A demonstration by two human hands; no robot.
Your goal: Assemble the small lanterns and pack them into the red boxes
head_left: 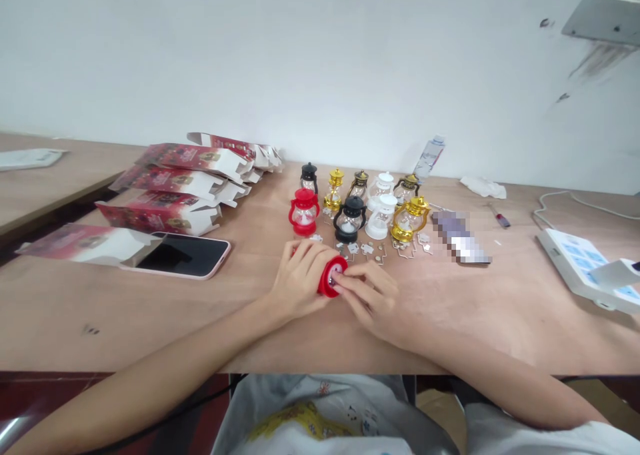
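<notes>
My left hand is wrapped round a red lantern lying on its side, its round base turned toward my right hand. The fingertips of my right hand are pinched at the recess in that base; whatever they may hold there is too small to make out. Just beyond my hands stand several small lanterns: a red one, a black one, a white one and a gold one, with more behind. Small metal wire pieces and bits lie in front of them.
Flattened red and white boxes are piled at the left, near a phone. To the right are a pixelated flat object, a small screwdriver, a white tissue and a white power strip with a cord.
</notes>
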